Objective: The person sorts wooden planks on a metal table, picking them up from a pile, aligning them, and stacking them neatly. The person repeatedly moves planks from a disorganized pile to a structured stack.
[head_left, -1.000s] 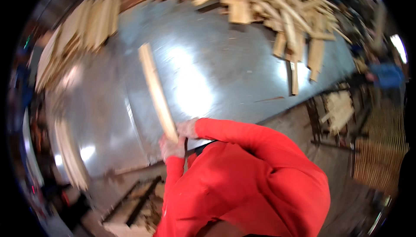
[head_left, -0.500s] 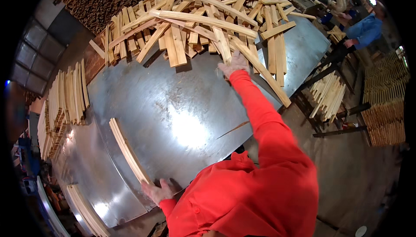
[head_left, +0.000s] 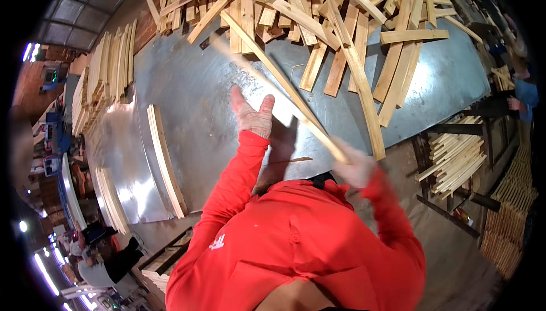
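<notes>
My right hand [head_left: 354, 166], smeared by motion, is closed round the near end of a long wooden strip [head_left: 329, 142]. The strip slants away to the far left over the metal-topped table [head_left: 193, 77]. A second, blurred strip [head_left: 242, 63] runs close beside it and meets it toward my right hand; whether that hand grips both I cannot make out. My left hand [head_left: 253, 116] is open, thumb and fingers apart, just left of the strips and holding nothing. Further left, a few strips [head_left: 164, 160] lie side by side on the table.
A jumbled heap of wooden strips [head_left: 296, 3] covers the table's far side, with one long piece [head_left: 364, 100] jutting toward me. Neat stacks of strips [head_left: 108, 69] stand at the left, more [head_left: 111, 200] at the near left. At right, a rack holds strips [head_left: 458, 154]; another person's hand [head_left: 516, 104] shows beyond.
My right hand has come back from the heap toward my body, bringing a wooden strip. My left hand has left the strips at the left and moved up to the middle. The view has shifted.
</notes>
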The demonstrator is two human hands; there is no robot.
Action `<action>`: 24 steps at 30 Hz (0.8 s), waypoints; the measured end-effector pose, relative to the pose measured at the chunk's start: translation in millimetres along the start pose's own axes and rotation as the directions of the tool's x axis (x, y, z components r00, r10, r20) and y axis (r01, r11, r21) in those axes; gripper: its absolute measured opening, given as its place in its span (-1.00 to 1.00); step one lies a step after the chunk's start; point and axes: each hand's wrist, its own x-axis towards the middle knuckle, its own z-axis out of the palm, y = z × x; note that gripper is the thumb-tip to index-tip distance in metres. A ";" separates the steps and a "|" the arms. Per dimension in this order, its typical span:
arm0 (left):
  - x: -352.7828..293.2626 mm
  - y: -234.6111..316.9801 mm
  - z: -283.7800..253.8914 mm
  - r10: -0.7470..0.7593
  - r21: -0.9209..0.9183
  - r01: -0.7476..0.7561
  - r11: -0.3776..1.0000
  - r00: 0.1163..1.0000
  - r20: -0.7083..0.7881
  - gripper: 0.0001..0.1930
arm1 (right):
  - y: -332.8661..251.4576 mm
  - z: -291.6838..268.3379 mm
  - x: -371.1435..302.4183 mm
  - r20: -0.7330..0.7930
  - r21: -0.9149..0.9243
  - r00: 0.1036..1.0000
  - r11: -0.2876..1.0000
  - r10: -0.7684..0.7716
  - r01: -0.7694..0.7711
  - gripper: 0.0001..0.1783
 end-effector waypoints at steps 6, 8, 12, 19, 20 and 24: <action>42.4 105.9 -8.2 0.707 -0.044 -0.795 0.605 0.510 0.490 -0.04 | 36.7 -122.1 -33.4 0.143 0.251 0.989 0.965 0.045 -0.080 -0.52; 11.3 68.0 19.5 0.326 -0.213 -0.342 0.915 0.318 0.890 -0.17 | -14.0 -144.4 -17.1 0.096 0.007 0.994 0.998 0.057 -0.058 -0.50; -12.2 95.2 36.3 0.000 0.111 -0.261 0.959 0.390 0.921 -0.30 | 86.6 -191.8 47.7 -0.043 0.656 0.909 0.675 -0.414 0.338 -0.26; 20.5 129.5 44.6 -0.188 -0.009 0.242 0.970 0.775 0.604 -0.31 | 74.8 68.2 85.1 -0.411 0.447 0.898 0.823 -0.159 0.351 -0.38; 22.5 110.6 62.0 -0.188 -0.079 0.269 0.960 0.825 0.533 -0.33 | 74.7 100.3 93.6 -0.345 0.334 0.918 0.888 -0.196 0.315 -0.40; 3.9 100.3 119.9 0.312 -0.165 -0.284 0.944 0.934 0.174 -0.33 | 79.0 100.7 54.6 -0.515 0.157 0.816 0.907 -0.262 0.390 -0.50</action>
